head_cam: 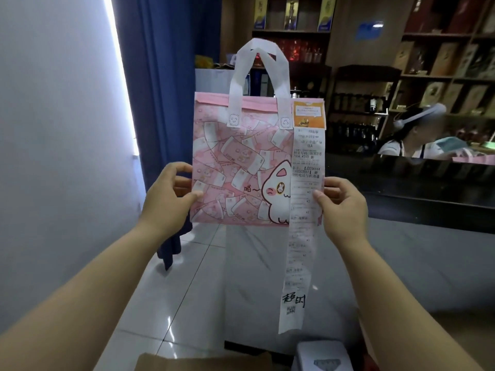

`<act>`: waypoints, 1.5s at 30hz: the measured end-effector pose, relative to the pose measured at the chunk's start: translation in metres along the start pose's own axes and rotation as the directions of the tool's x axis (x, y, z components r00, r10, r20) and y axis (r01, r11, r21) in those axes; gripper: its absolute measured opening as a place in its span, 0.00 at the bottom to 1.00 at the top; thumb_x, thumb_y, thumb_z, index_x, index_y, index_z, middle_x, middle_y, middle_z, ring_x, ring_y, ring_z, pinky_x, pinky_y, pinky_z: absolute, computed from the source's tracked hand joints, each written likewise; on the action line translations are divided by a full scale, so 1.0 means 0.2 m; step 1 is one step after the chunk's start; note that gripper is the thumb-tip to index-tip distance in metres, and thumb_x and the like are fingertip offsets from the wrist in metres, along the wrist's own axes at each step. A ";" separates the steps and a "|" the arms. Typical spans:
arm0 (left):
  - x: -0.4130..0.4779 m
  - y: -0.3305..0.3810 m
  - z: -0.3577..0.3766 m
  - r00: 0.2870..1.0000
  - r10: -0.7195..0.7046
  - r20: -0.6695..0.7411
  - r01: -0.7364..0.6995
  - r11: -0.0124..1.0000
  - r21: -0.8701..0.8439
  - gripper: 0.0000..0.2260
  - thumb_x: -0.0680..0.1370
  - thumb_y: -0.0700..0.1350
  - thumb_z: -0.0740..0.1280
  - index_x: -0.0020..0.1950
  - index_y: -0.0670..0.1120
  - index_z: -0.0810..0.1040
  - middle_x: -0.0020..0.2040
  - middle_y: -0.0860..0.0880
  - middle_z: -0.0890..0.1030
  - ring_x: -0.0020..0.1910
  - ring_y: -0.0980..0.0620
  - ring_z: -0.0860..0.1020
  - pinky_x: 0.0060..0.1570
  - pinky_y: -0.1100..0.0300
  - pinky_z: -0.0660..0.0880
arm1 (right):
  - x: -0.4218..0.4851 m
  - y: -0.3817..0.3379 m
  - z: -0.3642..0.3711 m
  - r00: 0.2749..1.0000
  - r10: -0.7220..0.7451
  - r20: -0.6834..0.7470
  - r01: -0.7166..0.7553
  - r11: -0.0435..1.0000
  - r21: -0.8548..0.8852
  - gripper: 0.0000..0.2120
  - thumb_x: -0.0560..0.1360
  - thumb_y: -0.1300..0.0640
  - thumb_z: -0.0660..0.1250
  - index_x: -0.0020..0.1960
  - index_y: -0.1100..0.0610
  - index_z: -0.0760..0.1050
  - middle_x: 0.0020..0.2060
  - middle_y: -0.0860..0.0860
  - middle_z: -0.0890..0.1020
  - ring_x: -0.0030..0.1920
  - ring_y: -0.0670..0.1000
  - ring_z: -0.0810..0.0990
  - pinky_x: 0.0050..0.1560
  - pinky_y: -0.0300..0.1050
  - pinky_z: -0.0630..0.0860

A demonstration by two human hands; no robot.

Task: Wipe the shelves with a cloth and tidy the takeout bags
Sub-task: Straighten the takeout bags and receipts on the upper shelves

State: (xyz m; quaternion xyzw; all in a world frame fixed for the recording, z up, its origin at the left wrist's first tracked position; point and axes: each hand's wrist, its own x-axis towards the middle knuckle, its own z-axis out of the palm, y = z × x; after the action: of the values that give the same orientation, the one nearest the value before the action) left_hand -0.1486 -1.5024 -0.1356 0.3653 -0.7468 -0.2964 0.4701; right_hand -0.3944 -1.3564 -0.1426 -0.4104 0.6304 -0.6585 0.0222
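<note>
Bottom centre, closest to you: a brown cardboard edge (pixel 203 361), and just right of it a pale grey box-like device (pixel 321 354), both cut off by the frame. Your forearms come up from the two lower corners. Your left hand (pixel 167 195) pinches the left edge of the takeout bag (pixel 241 167), thumb on the front, fingers curled behind. Your right hand (pixel 341 207) pinches the right edge the same way, thumb tip pressing on the receipt (pixel 302 236). The bag is held up flat and upright in the middle of the frame, in the air, touching nothing but your hands. It is pink, printed with banknotes and a white cartoon cat at the lower right. Its white handles (pixel 261 62) stand up above the top edge. An orange sticker (pixel 308 113) sits at the bag's upper right corner; the receipt hangs from under it, runs down the right side and dangles well below the bag's bottom edge, with black handwriting near its end. Lower right, behind the receipt: grey worktop (pixel 401 263). Lower centre left: glossy tiled floor (pixel 171 303). Left side: plain wall, with a blue curtain (pixel 160 76) beside it at upper centre left. Upper right: wooden shelves (pixel 442 62) with boxes and bottles, details too dim to read. Mid right: another person (pixel 412 145) behind a dark counter (pixel 415 188), with a headset on.
</note>
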 end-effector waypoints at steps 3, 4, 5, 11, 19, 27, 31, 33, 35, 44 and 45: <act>0.26 -0.05 0.11 1.000 0.030 -0.001 -0.030 0.999 0.009 0.17 0.72 0.47 0.72 0.52 0.64 0.68 0.45 0.60 0.79 0.43 0.62 0.78 0.39 0.65 0.73 | 0.22 0.10 0.09 0.999 -0.018 -0.030 0.018 1.000 -0.007 0.11 0.75 0.60 0.67 0.43 0.42 0.75 0.42 0.47 0.82 0.44 0.51 0.82 0.40 0.51 0.81; 0.34 -0.06 0.15 0.999 0.035 -0.003 -0.035 0.999 0.008 0.18 0.72 0.47 0.72 0.51 0.65 0.68 0.44 0.60 0.79 0.43 0.62 0.78 0.39 0.64 0.72 | 0.30 0.13 0.11 0.999 -0.018 -0.043 0.018 1.000 -0.005 0.11 0.74 0.60 0.67 0.43 0.42 0.75 0.43 0.47 0.82 0.44 0.50 0.82 0.41 0.51 0.81; 0.42 -0.08 0.19 0.999 0.033 0.001 -0.033 0.999 0.003 0.18 0.72 0.46 0.72 0.51 0.65 0.68 0.44 0.59 0.79 0.44 0.61 0.78 0.40 0.64 0.72 | 0.37 0.16 0.13 0.999 -0.012 -0.053 0.012 1.000 0.000 0.11 0.74 0.59 0.67 0.43 0.42 0.75 0.43 0.46 0.82 0.44 0.49 0.82 0.42 0.52 0.82; 0.74 -0.18 0.45 0.999 0.018 0.035 -0.017 0.999 -0.037 0.19 0.72 0.43 0.71 0.50 0.65 0.69 0.47 0.56 0.80 0.47 0.59 0.78 0.42 0.66 0.71 | 0.68 0.35 0.22 0.995 0.022 -0.102 -0.026 0.999 -0.041 0.11 0.75 0.59 0.67 0.44 0.42 0.74 0.44 0.45 0.81 0.45 0.49 0.82 0.44 0.54 0.81; 0.95 -0.35 0.63 0.996 -0.047 0.072 0.050 0.998 -0.041 0.18 0.74 0.44 0.69 0.58 0.58 0.68 0.51 0.53 0.79 0.49 0.55 0.78 0.41 0.64 0.72 | 0.85 0.48 0.30 0.995 0.045 -0.087 -0.055 0.991 -0.122 0.12 0.75 0.58 0.67 0.45 0.39 0.73 0.44 0.42 0.81 0.46 0.44 0.80 0.45 0.51 0.81; 1.01 -0.44 0.65 0.994 -0.073 0.087 0.074 0.997 -0.008 0.18 0.75 0.46 0.68 0.63 0.54 0.68 0.55 0.54 0.78 0.47 0.57 0.76 0.37 0.71 0.67 | 0.89 0.53 0.39 0.996 0.076 -0.042 -0.082 0.985 -0.151 0.07 0.75 0.56 0.67 0.50 0.44 0.75 0.45 0.41 0.80 0.46 0.41 0.79 0.45 0.45 0.80; 1.01 -0.44 0.65 0.993 -0.070 0.092 0.071 0.997 -0.015 0.19 0.74 0.47 0.70 0.63 0.52 0.69 0.56 0.54 0.77 0.50 0.55 0.76 0.39 0.70 0.68 | 0.88 0.53 0.39 0.998 0.060 -0.036 -0.065 0.986 -0.155 0.07 0.74 0.54 0.68 0.50 0.45 0.74 0.45 0.41 0.80 0.46 0.40 0.79 0.41 0.39 0.78; 1.00 -0.44 0.65 0.994 -0.067 0.090 0.069 0.997 -0.016 0.20 0.74 0.48 0.70 0.63 0.51 0.69 0.56 0.53 0.77 0.52 0.54 0.76 0.40 0.70 0.69 | 0.88 0.52 0.37 0.998 0.053 -0.047 -0.059 0.987 -0.149 0.08 0.74 0.54 0.69 0.52 0.47 0.75 0.45 0.41 0.80 0.46 0.41 0.80 0.41 0.40 0.79; 0.99 -0.44 0.65 0.994 -0.068 0.088 0.069 0.997 -0.015 0.21 0.74 0.48 0.70 0.64 0.51 0.68 0.57 0.53 0.76 0.53 0.53 0.76 0.41 0.70 0.69 | 0.87 0.51 0.36 0.997 0.040 -0.059 -0.049 0.987 -0.152 0.09 0.74 0.54 0.69 0.53 0.48 0.75 0.46 0.42 0.81 0.46 0.42 0.80 0.43 0.41 0.80; 0.90 -0.42 0.62 0.998 -0.054 0.039 0.053 0.998 0.037 0.20 0.72 0.49 0.71 0.63 0.52 0.71 0.57 0.54 0.76 0.54 0.55 0.76 0.50 0.62 0.70 | 0.82 0.46 0.27 0.992 -0.062 -0.108 0.037 0.976 -0.216 0.10 0.73 0.51 0.69 0.54 0.46 0.75 0.49 0.40 0.79 0.51 0.42 0.78 0.48 0.36 0.74; 0.88 -0.41 0.61 0.998 -0.046 0.030 0.045 0.998 0.046 0.19 0.72 0.49 0.71 0.61 0.53 0.72 0.56 0.54 0.76 0.54 0.55 0.76 0.49 0.63 0.69 | 0.80 0.45 0.27 0.993 -0.074 -0.095 0.052 0.976 -0.213 0.09 0.73 0.51 0.69 0.52 0.45 0.74 0.47 0.39 0.79 0.50 0.41 0.78 0.46 0.34 0.73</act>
State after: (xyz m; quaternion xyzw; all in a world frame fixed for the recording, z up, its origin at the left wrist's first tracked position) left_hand -0.2907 -1.6820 -0.1620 0.3883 -0.7520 -0.2953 0.4433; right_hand -0.5142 -1.5070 -0.1447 -0.3959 0.6835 -0.6087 -0.0747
